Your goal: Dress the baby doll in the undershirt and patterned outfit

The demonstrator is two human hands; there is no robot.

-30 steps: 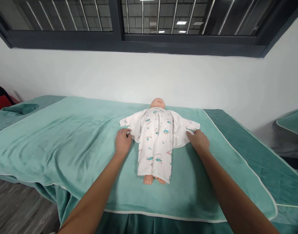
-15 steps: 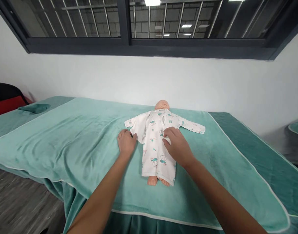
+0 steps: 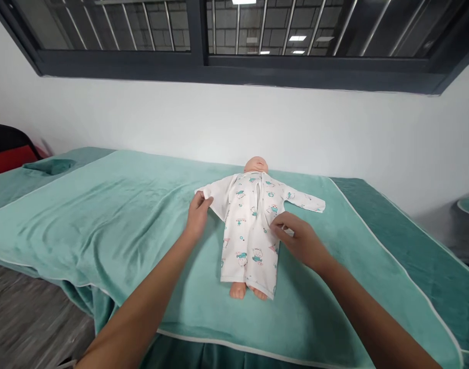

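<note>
A baby doll (image 3: pixel 256 164) lies on its back, its feet showing below a white long-sleeved baby gown (image 3: pixel 242 233) printed with small teal and pink figures. Both sleeves are spread out sideways. At the left sleeve's cuff, my left hand (image 3: pixel 198 211) is closed, the cloth pinched between thumb and fingers. My right hand (image 3: pixel 298 238) is at the gown's right side, thumb and fingertips pressed together on its edge. A bit of white cloth shows between those fingers. The doll's own hands are hidden in the sleeves.
A light green blanket (image 3: pixel 142 205) with pale piping covers the bed, over a darker green cover (image 3: pixel 403 241). A white wall and a dark-framed window (image 3: pixel 234 69) stand behind. A black and red object (image 3: pixel 12 154) is at the far left.
My left hand has moved up to the sleeve's cuff and lifted it slightly. My right hand has moved right and down, from the gown's front to its side edge.
</note>
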